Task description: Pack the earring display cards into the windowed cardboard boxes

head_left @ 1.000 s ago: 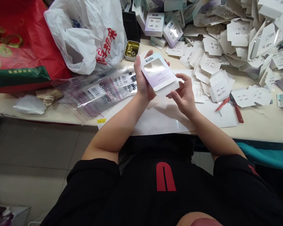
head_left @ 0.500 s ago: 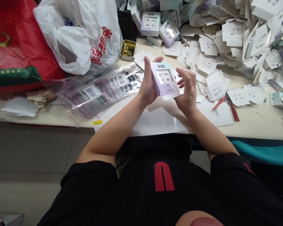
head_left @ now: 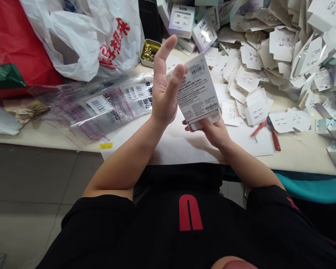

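A small white box [head_left: 198,89] shows its printed back with a barcode. Its lower edge rests in my right hand [head_left: 215,130], whose fingers reach beneath it and are partly hidden. Just left of the box is my left hand [head_left: 165,86], its fingers apart and its thumb close to the box's left edge; nothing is held in it. Both hands are above a white sheet [head_left: 173,147] on the table.
Loose ring cards [head_left: 248,78] and boxes [head_left: 182,20] pile up at the back and right. Red-handled pliers [head_left: 276,140] lie at right. Plastic packs [head_left: 100,104], a gold tin [head_left: 149,52], a white bag [head_left: 81,41] and a red bag [head_left: 19,41] are at left.
The box has been turned from its windowed front to its printed back. My left hand has let go and opened, while my right hand has taken hold at the lower edge.
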